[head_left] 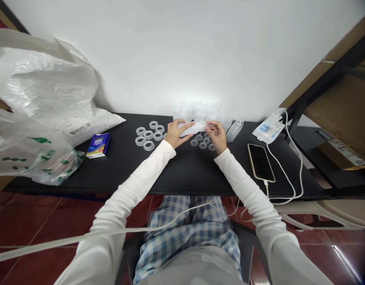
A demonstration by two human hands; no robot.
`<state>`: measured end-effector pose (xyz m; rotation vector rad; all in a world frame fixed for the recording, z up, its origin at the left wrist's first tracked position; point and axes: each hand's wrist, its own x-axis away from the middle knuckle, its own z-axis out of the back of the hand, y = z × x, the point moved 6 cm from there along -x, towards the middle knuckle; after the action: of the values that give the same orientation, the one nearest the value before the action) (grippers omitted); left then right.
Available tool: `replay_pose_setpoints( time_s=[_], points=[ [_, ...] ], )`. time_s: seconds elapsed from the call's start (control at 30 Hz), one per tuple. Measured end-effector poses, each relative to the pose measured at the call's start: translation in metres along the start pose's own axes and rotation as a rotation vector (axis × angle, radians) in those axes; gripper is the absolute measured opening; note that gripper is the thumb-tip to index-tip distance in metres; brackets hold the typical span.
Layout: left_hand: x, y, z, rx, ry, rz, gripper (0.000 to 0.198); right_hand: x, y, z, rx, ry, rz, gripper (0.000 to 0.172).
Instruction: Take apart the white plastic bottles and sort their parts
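Observation:
A translucent white bottle (193, 129) lies sideways above the table, its narrow end to the right. My left hand (176, 134) is wrapped around its body. At the narrow end, the fingers of my right hand (217, 135) are closed around a clear part there; its exact shape is hidden by the fingers. Beneath the right hand lie several small clear ring-shaped pieces (203, 145). Several larger frosted rings (149, 145) are spread left of my left hand. Clear rounded caps (236, 130) lie in a stack right of my right hand. Pale translucent containers (198, 111) stand behind, washed out by glare.
Large white plastic bags (42, 83) and a blue tissue pack (98, 145) occupy the left side. On the right are a phone (261, 162) with a white cable (285, 170) and a white packet (268, 127). A white wall (182, 51) rises behind the black table (197, 174).

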<state>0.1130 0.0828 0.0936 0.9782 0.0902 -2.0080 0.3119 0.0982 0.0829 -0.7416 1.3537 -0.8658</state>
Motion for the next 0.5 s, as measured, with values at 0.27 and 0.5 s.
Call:
replay_pose_setpoints(
  time_s=[0.27, 0.5],
  points=[
    [0.004, -0.006, 0.02, 0.11, 0.043, -0.128, 0.051, 0.0, -0.008, -0.001, -0.046, -0.117, 0.012, 0.04],
    [0.001, -0.007, 0.028, 0.302, -0.044, 0.021, 0.047, 0.007, -0.022, -0.008, -0.03, -0.125, 0.139, 0.023]
  ],
)
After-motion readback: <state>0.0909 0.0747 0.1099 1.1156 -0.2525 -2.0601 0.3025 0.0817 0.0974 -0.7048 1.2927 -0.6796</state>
